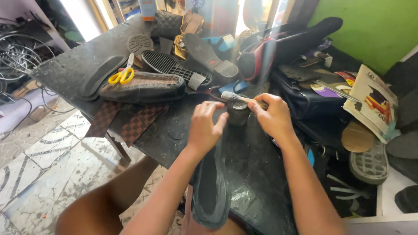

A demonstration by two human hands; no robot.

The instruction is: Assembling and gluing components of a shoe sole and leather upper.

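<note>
Gripping, right hand (273, 116): closed around a wooden-handled brush (242, 99) over a small dark tin (238, 113).
Left hand (204, 128): fingers curled, pressing a dark rubber shoe sole (210, 191).

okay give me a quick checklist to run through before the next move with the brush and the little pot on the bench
1. Right hand grips the brush: ok.
2. Bristle end sits over the small dark pot: ok.
3. Left hand rests on the dark shoe, steadying it: ok.
4. Pot upright on the workbench: ok.
5. Glue on the bristles: cannot tell.
6. Scissors well apart from both hands: ok.
</note>
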